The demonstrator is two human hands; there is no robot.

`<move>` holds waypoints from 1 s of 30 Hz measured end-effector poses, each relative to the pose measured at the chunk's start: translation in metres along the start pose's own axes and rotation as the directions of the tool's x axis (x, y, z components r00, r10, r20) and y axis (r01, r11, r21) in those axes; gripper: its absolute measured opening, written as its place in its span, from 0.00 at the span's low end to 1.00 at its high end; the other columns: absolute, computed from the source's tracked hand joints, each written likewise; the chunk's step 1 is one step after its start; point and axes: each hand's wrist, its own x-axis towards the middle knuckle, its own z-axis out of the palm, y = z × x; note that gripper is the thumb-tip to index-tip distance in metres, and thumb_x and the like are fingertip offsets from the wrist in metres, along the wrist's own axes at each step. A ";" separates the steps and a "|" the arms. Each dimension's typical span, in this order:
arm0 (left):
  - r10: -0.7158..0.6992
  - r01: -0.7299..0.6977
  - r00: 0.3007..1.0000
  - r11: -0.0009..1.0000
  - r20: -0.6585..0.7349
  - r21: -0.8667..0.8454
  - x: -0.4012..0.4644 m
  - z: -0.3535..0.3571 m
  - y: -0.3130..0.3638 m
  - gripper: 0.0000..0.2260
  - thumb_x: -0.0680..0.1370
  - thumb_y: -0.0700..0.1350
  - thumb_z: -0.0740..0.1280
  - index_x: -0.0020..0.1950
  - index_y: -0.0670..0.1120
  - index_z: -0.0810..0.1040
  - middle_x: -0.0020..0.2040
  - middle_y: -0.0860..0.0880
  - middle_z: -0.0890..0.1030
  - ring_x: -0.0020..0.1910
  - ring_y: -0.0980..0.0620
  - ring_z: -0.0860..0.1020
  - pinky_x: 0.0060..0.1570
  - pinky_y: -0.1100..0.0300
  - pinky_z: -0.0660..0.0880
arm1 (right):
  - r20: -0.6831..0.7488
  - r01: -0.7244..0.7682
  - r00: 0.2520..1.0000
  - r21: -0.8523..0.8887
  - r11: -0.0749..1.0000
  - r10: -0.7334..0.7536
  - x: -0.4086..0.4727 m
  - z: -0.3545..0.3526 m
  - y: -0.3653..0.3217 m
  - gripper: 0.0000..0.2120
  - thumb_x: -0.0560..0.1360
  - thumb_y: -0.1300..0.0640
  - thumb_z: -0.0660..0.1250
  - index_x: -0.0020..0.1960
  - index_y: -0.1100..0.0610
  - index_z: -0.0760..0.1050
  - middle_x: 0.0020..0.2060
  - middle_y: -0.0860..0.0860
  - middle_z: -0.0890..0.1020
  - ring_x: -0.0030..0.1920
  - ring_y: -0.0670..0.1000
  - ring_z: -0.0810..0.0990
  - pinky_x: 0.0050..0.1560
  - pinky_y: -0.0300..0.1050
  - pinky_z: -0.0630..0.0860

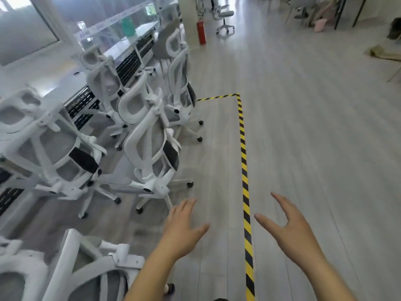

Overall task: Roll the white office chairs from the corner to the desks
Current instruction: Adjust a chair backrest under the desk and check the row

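i see a wide pale grey plank floor (314, 127), matte, crossed by a yellow-and-black striped tape line (243, 153) bent at a right angle. along the left, long white desks (65, 83) with white mesh-backed office chairs (152, 144) crowded beside them on castors. my left hand (182, 229) and right hand (290, 227) hover over the floor, fingers spread, holding nothing.

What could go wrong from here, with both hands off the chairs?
1. Both hands, left and right, are open and hold nothing, so no chair is steered.
2. The white office chairs stand crowded by the desks; their caster bases may snag one another.
3. The red fire extinguisher stands by the pillar beside the aisle; a rolled chair could knock it.
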 end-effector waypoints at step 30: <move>-0.404 0.360 0.908 0.887 -0.109 -0.290 0.726 -0.082 0.173 0.33 0.75 0.59 0.67 0.76 0.58 0.56 0.78 0.56 0.55 0.77 0.53 0.52 0.75 0.53 0.52 | 0.389 0.220 0.910 -0.152 0.964 -0.146 0.851 -0.049 -0.159 0.37 0.68 0.32 0.68 0.74 0.34 0.59 0.77 0.42 0.58 0.77 0.46 0.55 0.75 0.56 0.59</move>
